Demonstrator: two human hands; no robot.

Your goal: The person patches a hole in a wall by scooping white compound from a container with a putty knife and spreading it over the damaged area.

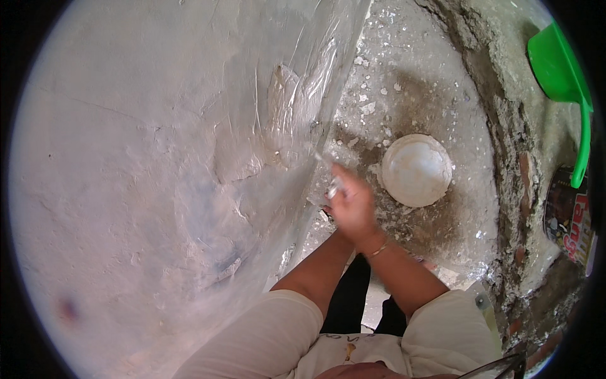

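Observation:
My right hand is closed around a thin, light-coloured tool. Motion blurs the tool, so its exact kind does not show; its tip points at the lower edge of the grey plastered wall. White paste is smeared on the fingers. My left hand lies behind my right wrist and is mostly hidden, though its forearm shows beside the wall. Wet, shiny plaster covers part of the wall just beyond the hands. Right of my right hand, a round white bowl holds white paste.
Crumbs of plaster lie scattered over the rough floor. A broken masonry edge curves along the right. Beyond it are a green dipper with a long handle and a dark printed bucket.

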